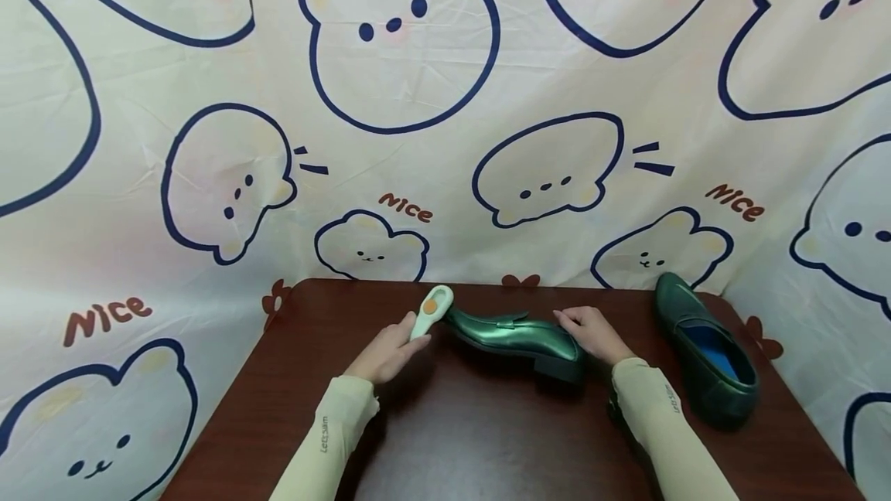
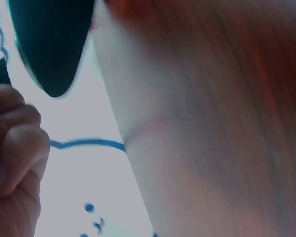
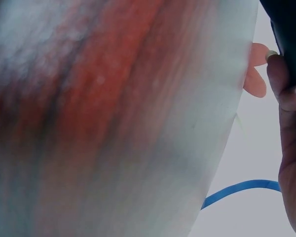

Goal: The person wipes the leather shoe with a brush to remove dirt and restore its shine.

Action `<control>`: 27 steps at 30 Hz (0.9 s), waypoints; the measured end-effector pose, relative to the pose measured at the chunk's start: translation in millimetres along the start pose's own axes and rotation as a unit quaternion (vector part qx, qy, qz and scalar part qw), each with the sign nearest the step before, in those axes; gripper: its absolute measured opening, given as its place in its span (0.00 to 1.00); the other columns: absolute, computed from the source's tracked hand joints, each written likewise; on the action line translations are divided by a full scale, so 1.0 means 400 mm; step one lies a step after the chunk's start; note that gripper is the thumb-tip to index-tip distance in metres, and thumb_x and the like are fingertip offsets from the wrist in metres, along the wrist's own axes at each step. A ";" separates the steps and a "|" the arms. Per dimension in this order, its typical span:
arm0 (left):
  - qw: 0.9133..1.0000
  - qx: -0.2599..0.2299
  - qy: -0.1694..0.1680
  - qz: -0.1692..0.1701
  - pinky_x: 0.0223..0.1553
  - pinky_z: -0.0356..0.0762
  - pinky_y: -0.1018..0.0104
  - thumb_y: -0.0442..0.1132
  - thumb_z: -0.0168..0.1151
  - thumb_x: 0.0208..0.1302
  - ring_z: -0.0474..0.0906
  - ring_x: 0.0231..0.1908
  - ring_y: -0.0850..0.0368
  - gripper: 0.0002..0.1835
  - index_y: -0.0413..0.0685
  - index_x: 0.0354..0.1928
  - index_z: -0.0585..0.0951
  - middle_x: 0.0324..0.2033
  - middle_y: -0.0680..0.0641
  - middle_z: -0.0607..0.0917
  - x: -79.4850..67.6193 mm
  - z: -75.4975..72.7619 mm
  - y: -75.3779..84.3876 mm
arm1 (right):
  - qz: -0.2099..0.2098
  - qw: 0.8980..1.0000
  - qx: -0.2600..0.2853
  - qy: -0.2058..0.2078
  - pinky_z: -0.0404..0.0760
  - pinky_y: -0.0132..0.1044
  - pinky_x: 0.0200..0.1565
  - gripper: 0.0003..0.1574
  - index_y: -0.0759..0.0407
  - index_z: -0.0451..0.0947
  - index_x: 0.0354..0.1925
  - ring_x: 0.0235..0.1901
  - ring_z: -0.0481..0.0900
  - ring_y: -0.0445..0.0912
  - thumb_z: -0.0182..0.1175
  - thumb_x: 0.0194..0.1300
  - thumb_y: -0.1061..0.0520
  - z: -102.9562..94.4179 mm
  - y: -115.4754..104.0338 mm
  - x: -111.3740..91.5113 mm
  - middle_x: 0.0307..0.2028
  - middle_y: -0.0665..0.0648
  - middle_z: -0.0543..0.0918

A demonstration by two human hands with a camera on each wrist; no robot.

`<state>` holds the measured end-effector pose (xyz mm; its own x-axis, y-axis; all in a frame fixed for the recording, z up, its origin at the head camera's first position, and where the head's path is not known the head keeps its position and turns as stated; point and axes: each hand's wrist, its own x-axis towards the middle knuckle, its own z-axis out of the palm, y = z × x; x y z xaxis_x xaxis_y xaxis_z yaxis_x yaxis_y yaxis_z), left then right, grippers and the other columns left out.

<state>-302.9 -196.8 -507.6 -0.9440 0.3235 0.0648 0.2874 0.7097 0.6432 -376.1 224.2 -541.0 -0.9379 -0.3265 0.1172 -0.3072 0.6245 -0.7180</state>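
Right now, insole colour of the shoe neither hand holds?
The insole is blue; head view shows it best.

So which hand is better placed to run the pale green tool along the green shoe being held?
Probably the left hand: it holds the pale green tool, beside the toe of the green shoe. The right hand is occupied gripping the heel end.

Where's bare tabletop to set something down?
Widest: tabletop between both sleeves, nearer than the held green loafer. Also the far-left corner, beyond the left hand. Crowded: right side, where the right hand, its sleeve and the second loafer leave narrow gaps.
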 end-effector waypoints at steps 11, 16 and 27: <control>0.991 0.068 -0.069 0.091 0.28 0.68 0.69 0.59 0.50 0.79 0.68 0.24 0.65 0.16 0.55 0.48 0.68 0.24 0.57 0.69 0.007 0.034 0.061 | 0.018 1.000 -0.010 0.003 0.67 0.34 0.28 0.30 0.54 0.67 0.18 0.20 0.67 0.45 0.54 0.80 0.50 -0.010 -0.008 -0.004 0.16 0.47 0.62; 0.996 0.059 -0.052 0.048 0.32 0.71 0.66 0.56 0.53 0.78 0.71 0.27 0.61 0.15 0.55 0.51 0.69 0.25 0.55 0.71 0.012 0.020 0.030 | 0.010 1.000 -0.013 0.000 0.67 0.34 0.28 0.29 0.54 0.66 0.18 0.19 0.65 0.45 0.54 0.80 0.52 -0.010 -0.013 -0.001 0.16 0.47 0.61; 0.998 0.051 -0.023 0.002 0.30 0.69 0.63 0.54 0.54 0.78 0.69 0.25 0.57 0.15 0.52 0.47 0.67 0.25 0.51 0.70 0.029 -0.017 -0.047 | 0.000 1.000 -0.013 -0.007 0.67 0.34 0.28 0.29 0.52 0.67 0.18 0.20 0.65 0.43 0.54 0.80 0.50 0.000 -0.009 0.003 0.16 0.46 0.62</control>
<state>-320.3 -210.8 -513.7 -0.9352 0.3527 0.0302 0.3078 0.7682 0.5613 -376.1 221.6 -538.3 -0.9356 -0.3364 0.1071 -0.3112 0.6427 -0.7000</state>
